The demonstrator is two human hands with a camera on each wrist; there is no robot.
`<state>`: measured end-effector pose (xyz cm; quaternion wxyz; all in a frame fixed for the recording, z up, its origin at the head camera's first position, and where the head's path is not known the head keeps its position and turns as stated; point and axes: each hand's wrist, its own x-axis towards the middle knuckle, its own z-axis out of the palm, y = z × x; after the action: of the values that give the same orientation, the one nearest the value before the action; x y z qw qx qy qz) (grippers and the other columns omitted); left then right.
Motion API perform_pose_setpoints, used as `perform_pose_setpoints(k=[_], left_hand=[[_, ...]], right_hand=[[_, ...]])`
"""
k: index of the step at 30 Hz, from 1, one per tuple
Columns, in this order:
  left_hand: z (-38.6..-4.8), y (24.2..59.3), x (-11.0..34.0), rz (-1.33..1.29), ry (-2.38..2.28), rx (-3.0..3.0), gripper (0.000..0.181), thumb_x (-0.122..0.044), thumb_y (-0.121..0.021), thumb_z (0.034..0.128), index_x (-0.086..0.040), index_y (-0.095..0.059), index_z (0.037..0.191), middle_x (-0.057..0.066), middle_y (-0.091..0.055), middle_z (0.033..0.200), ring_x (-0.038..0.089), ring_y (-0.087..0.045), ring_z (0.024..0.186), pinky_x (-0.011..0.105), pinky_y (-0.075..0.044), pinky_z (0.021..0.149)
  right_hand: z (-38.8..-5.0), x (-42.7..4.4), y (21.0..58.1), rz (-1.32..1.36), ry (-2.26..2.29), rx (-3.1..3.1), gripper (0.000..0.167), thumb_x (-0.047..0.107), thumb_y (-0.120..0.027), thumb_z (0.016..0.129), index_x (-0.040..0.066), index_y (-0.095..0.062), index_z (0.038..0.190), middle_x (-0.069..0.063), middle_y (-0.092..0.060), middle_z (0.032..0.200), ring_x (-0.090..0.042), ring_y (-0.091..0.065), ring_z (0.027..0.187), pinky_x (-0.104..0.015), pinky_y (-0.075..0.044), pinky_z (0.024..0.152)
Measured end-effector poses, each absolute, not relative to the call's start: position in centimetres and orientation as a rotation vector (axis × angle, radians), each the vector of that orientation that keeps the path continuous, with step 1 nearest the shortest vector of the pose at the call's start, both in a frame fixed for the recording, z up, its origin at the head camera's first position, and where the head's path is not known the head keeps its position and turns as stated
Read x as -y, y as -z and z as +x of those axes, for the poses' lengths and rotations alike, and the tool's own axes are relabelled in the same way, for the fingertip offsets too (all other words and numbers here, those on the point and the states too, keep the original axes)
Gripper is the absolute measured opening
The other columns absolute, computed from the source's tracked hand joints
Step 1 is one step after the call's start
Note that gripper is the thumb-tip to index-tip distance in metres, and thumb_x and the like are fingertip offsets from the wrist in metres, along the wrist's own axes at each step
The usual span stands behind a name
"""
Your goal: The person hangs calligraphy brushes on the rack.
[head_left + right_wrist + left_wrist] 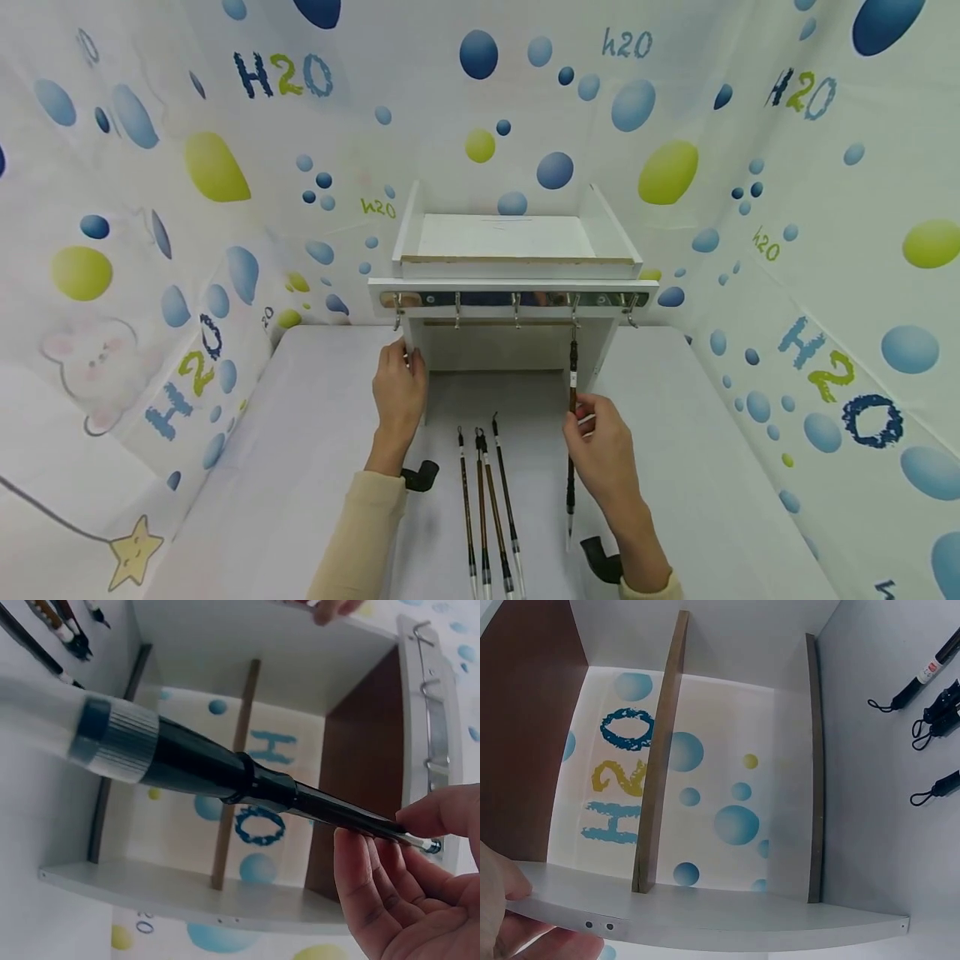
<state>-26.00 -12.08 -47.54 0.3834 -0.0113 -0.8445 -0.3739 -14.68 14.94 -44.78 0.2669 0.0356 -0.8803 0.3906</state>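
In the head view my right hand (603,446) pinches a dark calligraphy brush (573,367) between thumb and fingers. The brush hangs upright, its pale tip down and its top just under a hook (575,310) of the white shelf's hook rail (480,298). Whether its loop is over the hook I cannot tell. Seen from the right wrist, the brush (202,761) runs across the shelf's open front. My left hand (400,387) grips the shelf's left side panel (727,922), thumb inside and fingers outside. Several more calligraphy brushes (482,500) lie on the white table below the shelf.
On top of the white shelf is a shallow tray-like part (517,271). More metal hooks (457,310) line the rail. Behind and beside the table (300,467) hangs a white curtain (435,100) with blue and green dots. Dark wrist-camera parts (602,560) sit at both wrists.
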Motion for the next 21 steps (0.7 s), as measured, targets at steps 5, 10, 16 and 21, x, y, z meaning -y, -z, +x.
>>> perform_pose_setpoints(k=[5,10,16,21], left_hand=[[-26.1,47.6,11.9,-0.025,0.965,2.149,0.027,-0.008,-0.060,0.0972,0.010,-0.063,0.118,0.027,-0.065,0.103,0.037,-0.068,0.080,0.049,-0.056,0.064],[-26.2,47.8,12.1,-0.034,0.955,2.155,0.028,-0.007,-0.059,0.0978,0.010,-0.062,0.119,0.027,-0.064,0.104,0.038,-0.069,0.083,0.048,-0.057,0.065],[-26.2,47.6,12.0,-0.046,0.949,2.141,0.028,-0.007,-0.060,0.0970,0.011,-0.062,0.119,0.027,-0.064,0.103,0.038,-0.069,0.083,0.049,-0.057,0.064],[-26.2,47.6,11.9,-0.050,0.947,2.133,0.027,-0.005,-0.061,0.0965,0.011,-0.062,0.118,0.028,-0.064,0.103,0.038,-0.069,0.082,0.048,-0.057,0.064]], right_hand=[[-15.1,-16.0,44.2,0.065,-1.054,2.332,0.028,0.001,-0.067,0.089,-0.005,-0.062,0.115,-0.012,-0.065,0.091,-0.017,-0.065,0.074,-0.022,-0.055,0.061],[-15.4,-16.9,43.8,-0.011,-1.075,2.325,0.025,0.002,-0.064,0.091,-0.004,-0.061,0.115,-0.013,-0.065,0.092,-0.019,-0.064,0.075,-0.018,-0.053,0.060],[-15.6,-17.9,43.5,-0.091,-1.088,2.346,0.028,0.006,-0.062,0.094,-0.004,-0.058,0.119,-0.016,-0.066,0.097,-0.023,-0.065,0.079,-0.016,-0.051,0.062],[-15.6,-18.5,43.4,-0.130,-1.092,2.357,0.029,0.008,-0.062,0.095,-0.004,-0.057,0.121,-0.017,-0.066,0.098,-0.025,-0.065,0.080,-0.015,-0.050,0.062]])
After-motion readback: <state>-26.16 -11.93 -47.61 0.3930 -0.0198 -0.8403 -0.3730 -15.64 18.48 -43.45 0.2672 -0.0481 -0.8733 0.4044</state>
